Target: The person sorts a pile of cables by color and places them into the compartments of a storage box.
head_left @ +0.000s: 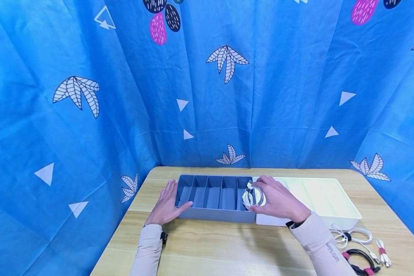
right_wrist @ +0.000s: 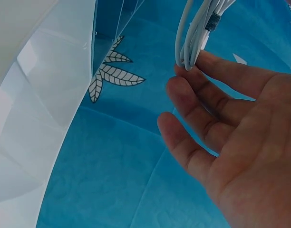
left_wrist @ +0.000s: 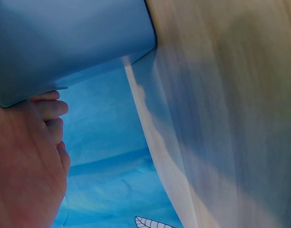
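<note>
Curtained-off tabletop corner, domestic in look.
Closed in at left, back and right by a blue curtain printed with white leaf sprigs, triangles and pink and black ovals, more household than industrial. Furnished with a light wood-grain table, round-cornered and close to the curtain. Stocked with everyday desk goods: a grey-blue divided organizer, a white divided organizer right beside it, coiled cables nearby. Impossible to tell, past the curtain, whether home, office or studio.

The table looks like smooth wood. On it, the grey box and white box seem smooth plastic. Behind the table, the curtain is creased cloth.
</note>
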Action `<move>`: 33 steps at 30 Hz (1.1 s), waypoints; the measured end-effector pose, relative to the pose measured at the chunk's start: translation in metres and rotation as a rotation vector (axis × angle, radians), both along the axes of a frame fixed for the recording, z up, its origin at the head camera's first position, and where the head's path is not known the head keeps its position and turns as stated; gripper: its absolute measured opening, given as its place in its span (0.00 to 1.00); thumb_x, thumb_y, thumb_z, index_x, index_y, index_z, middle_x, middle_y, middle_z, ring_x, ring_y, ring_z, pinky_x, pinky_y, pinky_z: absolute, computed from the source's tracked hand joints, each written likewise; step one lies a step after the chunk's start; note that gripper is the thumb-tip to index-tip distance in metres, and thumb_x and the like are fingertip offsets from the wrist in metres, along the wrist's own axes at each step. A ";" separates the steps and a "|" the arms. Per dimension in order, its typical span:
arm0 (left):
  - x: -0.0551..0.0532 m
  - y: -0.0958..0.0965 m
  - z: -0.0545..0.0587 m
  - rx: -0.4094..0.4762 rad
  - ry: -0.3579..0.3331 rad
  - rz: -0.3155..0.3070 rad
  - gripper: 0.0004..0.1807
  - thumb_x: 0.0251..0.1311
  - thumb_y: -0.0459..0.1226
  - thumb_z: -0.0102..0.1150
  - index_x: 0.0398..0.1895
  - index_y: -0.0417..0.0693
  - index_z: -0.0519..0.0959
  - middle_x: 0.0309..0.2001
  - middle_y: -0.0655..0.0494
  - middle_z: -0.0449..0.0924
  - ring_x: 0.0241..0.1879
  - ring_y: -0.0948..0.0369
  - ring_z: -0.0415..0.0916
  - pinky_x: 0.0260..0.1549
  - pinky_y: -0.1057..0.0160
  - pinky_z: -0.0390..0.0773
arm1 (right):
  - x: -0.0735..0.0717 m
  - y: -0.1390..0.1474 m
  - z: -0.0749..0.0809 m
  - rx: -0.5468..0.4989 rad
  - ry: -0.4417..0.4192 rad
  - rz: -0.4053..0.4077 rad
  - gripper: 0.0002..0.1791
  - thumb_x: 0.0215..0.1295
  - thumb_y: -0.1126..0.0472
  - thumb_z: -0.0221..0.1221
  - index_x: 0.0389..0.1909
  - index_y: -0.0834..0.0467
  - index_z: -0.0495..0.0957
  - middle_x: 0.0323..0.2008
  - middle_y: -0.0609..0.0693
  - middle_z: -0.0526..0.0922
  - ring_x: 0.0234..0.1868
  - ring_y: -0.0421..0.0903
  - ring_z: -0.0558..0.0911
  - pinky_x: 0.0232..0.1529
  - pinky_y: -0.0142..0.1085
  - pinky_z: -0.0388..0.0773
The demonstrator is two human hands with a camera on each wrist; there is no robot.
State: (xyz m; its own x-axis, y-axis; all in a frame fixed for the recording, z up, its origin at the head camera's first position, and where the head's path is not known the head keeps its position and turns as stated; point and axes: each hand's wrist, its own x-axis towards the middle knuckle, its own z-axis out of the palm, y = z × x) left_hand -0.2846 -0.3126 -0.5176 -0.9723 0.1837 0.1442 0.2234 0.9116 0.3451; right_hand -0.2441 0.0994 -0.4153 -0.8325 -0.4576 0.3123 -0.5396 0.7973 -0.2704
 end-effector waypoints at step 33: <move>0.001 0.001 0.000 -0.002 0.012 0.003 0.61 0.56 0.75 0.44 0.79 0.47 0.39 0.81 0.50 0.34 0.81 0.52 0.32 0.79 0.45 0.41 | -0.012 -0.019 -0.003 -0.008 -0.028 0.037 0.41 0.45 0.36 0.72 0.55 0.59 0.80 0.50 0.50 0.79 0.50 0.47 0.76 0.51 0.44 0.77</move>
